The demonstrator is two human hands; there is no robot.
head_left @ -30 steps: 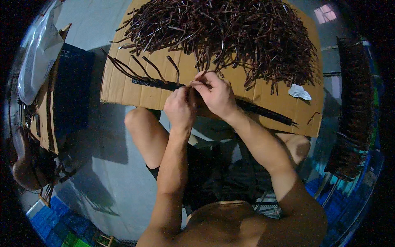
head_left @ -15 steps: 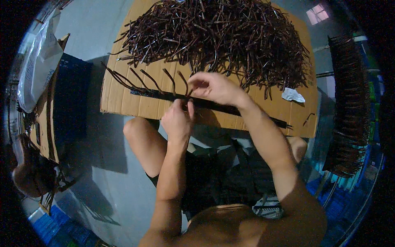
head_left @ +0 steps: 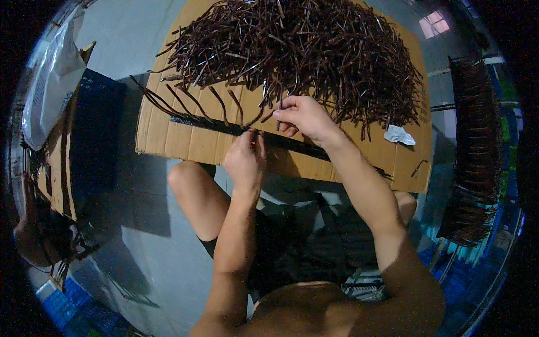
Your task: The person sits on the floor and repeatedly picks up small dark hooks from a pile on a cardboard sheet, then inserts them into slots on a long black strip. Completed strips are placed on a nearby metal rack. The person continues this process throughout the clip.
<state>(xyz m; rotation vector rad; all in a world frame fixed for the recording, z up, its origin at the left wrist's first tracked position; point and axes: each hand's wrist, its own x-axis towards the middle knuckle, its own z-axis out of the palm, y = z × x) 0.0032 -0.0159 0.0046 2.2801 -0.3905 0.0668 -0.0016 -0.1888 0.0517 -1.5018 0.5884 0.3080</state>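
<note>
Head cam: left hand (head_left: 245, 160) pinches the long dark strip (head_left: 236, 128) lying across the corrugated cardboard sheet (head_left: 185, 140), thin curved prongs sticking up off it. Right hand (head_left: 305, 117) has its fingers closed on one skinny brown stick at the edge of the big tangled pile (head_left: 297, 50). Crumpled white scrap (head_left: 400, 135) sits off right.

strip pile (head_left: 303, 50) ahead, cardboard (head_left: 168, 135) left bare

Bare arms, dark shorts

The person wears dark shorts (head_left: 303, 241) and no sleeves; both forearms, the knees and the chest are uncovered.
</note>
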